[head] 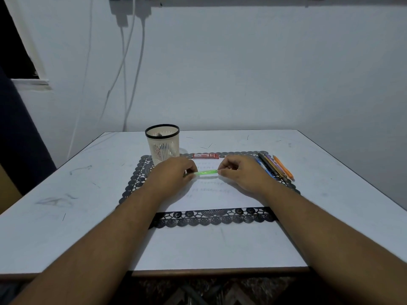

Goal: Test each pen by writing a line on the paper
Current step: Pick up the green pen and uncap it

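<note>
A green pen (207,172) is held level above the white paper (211,194), which lies on a black lace mat (211,217). My left hand (174,175) pinches the pen's left end and my right hand (240,172) pinches its right end. Faint written lines show on the paper below the pen. Several more pens (275,167) lie in a row on the mat's right edge, beside my right hand.
A cream mesh pen holder (163,142) with a black rim stands at the mat's far left corner. A small red box (206,156) lies at the paper's far edge. The white table (66,194) ends at a wall; cables hang at the back left.
</note>
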